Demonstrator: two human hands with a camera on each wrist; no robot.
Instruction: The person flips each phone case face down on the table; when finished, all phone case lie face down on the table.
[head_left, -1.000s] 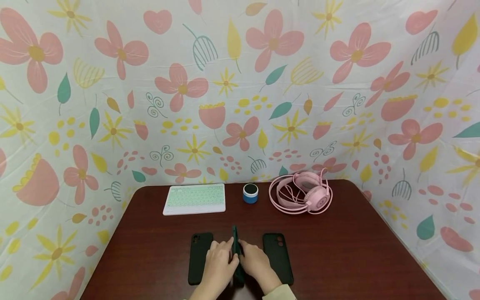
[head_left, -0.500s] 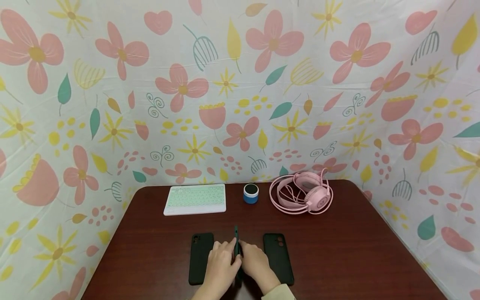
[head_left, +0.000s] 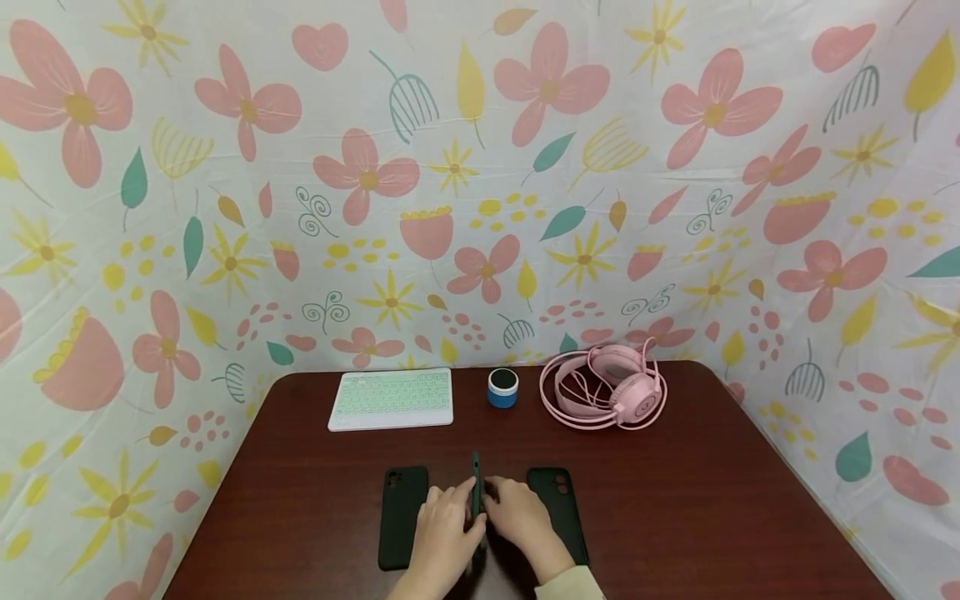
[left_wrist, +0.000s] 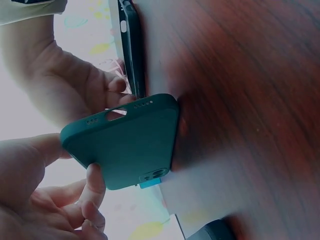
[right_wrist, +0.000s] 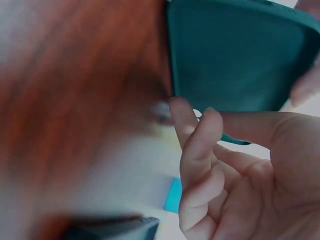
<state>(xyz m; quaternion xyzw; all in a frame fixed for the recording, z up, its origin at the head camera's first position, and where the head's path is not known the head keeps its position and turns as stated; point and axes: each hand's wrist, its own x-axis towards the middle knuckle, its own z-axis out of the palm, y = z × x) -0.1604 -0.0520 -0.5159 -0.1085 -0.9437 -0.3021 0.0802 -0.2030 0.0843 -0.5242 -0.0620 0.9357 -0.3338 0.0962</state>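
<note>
Fingers [left_wrist: 95, 182] against smooth, rounded green case [left_wrist: 132, 142]

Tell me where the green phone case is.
In the head view, the green phone case is upright on edge at the lower middle, between the left grip and right grip, with the left black case and right black case on either side.

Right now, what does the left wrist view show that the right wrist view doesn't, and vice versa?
Left wrist only: outer back of the green phone case, left black phone case, right sleeve cuff. Right wrist only: the green phone case's hollow inner face. Both: green phone case, right black phone case, left hand, right hand, wooden table, part of the blue speaker.
</note>
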